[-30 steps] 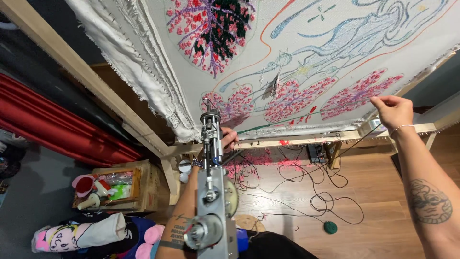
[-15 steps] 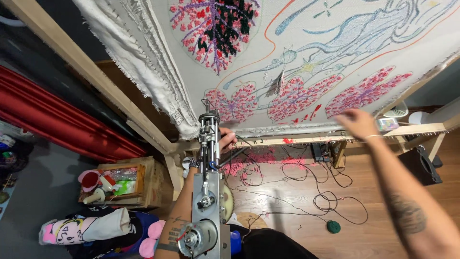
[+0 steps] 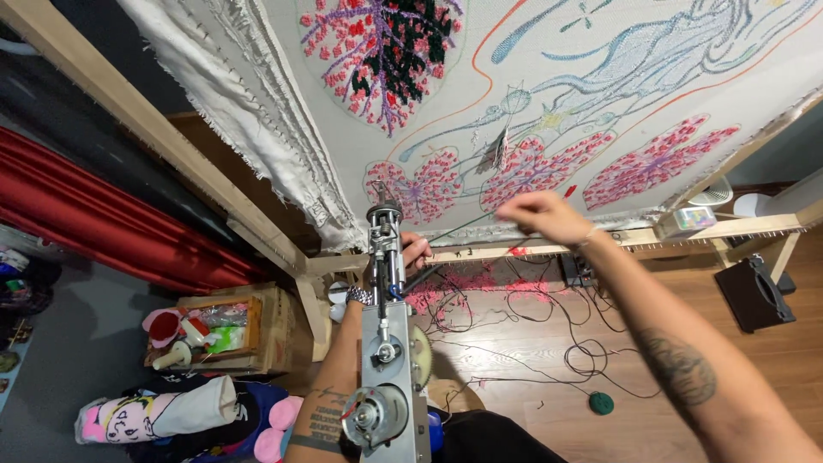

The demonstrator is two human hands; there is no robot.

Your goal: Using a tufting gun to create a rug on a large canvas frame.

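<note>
A metal tufting gun (image 3: 387,343) points up at a white stretched cloth (image 3: 549,94) covered with pink, purple, black and blue tufted flower shapes. My left hand (image 3: 414,250) is closed around the gun's front handle, just below the cloth's lower edge. My right hand (image 3: 542,216) hovers in front of the cloth near a pink flower patch (image 3: 536,167), fingers pinched on a thin dark yarn strand (image 3: 467,228) that runs down toward the gun's tip. The hand is motion-blurred.
The cloth hangs on a wooden frame (image 3: 154,129) with a lower bar (image 3: 729,230). Cables and pink yarn scraps (image 3: 514,309) litter the wood floor. A wooden crate (image 3: 219,330) of bottles, a red curtain (image 3: 103,214), a black speaker box (image 3: 759,291) and a fan (image 3: 710,192) stand around.
My right hand has swept left along the frame's lower bar, from the far right to the middle near the gun. The gun and my left hand have stayed in place.
</note>
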